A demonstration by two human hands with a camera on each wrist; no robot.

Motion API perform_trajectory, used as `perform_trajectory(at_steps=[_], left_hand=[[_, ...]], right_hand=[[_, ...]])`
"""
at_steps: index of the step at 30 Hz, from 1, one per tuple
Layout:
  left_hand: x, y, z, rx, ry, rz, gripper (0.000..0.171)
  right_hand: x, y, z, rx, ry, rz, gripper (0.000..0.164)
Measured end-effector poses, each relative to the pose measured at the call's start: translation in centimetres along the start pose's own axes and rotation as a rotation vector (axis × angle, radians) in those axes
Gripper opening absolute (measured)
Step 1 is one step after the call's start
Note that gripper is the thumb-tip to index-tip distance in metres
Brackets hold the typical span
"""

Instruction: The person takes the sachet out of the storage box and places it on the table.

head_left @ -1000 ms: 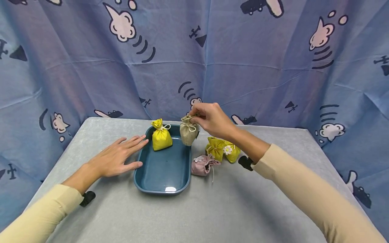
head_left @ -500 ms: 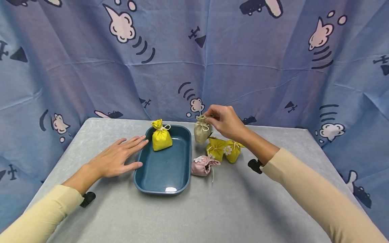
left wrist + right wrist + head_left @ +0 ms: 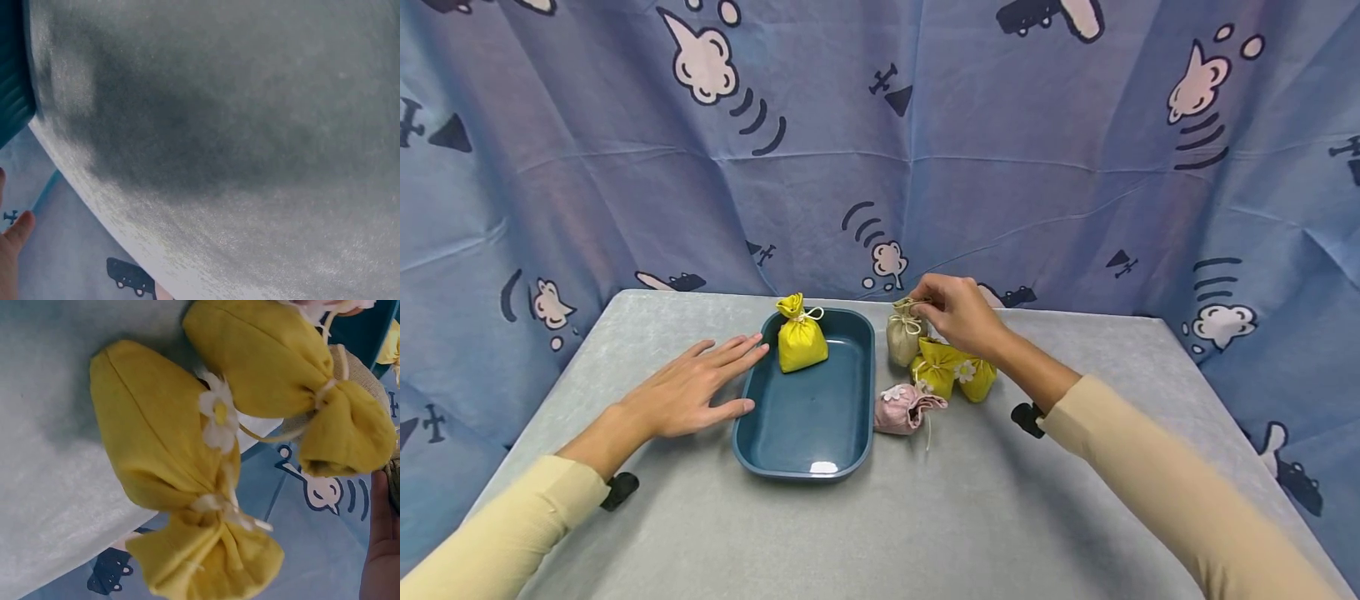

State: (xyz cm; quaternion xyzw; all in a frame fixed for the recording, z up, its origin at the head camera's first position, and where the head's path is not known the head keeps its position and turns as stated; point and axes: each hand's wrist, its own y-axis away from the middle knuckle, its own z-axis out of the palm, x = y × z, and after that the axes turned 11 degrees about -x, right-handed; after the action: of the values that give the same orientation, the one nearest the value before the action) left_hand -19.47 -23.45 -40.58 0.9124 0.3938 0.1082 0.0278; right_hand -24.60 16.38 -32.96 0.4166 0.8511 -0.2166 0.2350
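My right hand [image 3: 958,312] pinches the gathered neck of a beige drawstring pouch [image 3: 904,340], which hangs upright just right of the blue tray [image 3: 805,477]. Whether its base touches the table cannot be told. Right below that hand sit two yellow drawstring pouches, one [image 3: 934,371] close beside the beige one and another [image 3: 156,425] with a white flower. A pink pouch [image 3: 898,410] lies on its side against the tray's right wall. Inside the tray, at its far left, stands a bright yellow pouch [image 3: 802,343]. My left hand [image 3: 696,387] has its fingers spread at the tray's left rim.
The grey table [image 3: 925,533] reaches back to a blue patterned curtain [image 3: 1000,208] hanging behind its far edge. In the left wrist view, the tray's outer wall [image 3: 12,69] shows at the corner.
My right hand has carried the beige pouch from above the tray's right rim to the right, then lowered it beside the yellow pouches. The left hand stays in place.
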Motion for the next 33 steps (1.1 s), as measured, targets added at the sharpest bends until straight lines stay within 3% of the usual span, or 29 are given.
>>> perform_trajectory(at_steps=[5, 11, 19, 29, 33], left_hand=[[0.0, 0.0, 0.0, 0.000, 0.007, -0.003, 0.078], [0.0, 0.0, 0.1, -0.003, 0.004, -0.003, 0.078], [0.0, -0.1, 0.1, 0.002, 0.009, 0.004, 0.078], [0.0, 0.1, 0.1, 0.001, 0.016, -0.002, 0.077], [0.0, 0.1, 0.1, 0.001, 0.016, -0.003, 0.077]], right_hand=[[0.5, -0.3, 1.0, -0.007, -0.015, -0.008, 0.003], [0.8, -0.3, 2.2, -0.085, -0.036, 0.008, 0.005], [0.7, -0.3, 2.5, -0.148, -0.010, 0.039, 0.011], [0.1, -1.0, 1.5, -0.244, -0.020, 0.056, 0.042], [-0.6, -1.6, 1.3, -0.259, -0.029, 0.077, 0.047]])
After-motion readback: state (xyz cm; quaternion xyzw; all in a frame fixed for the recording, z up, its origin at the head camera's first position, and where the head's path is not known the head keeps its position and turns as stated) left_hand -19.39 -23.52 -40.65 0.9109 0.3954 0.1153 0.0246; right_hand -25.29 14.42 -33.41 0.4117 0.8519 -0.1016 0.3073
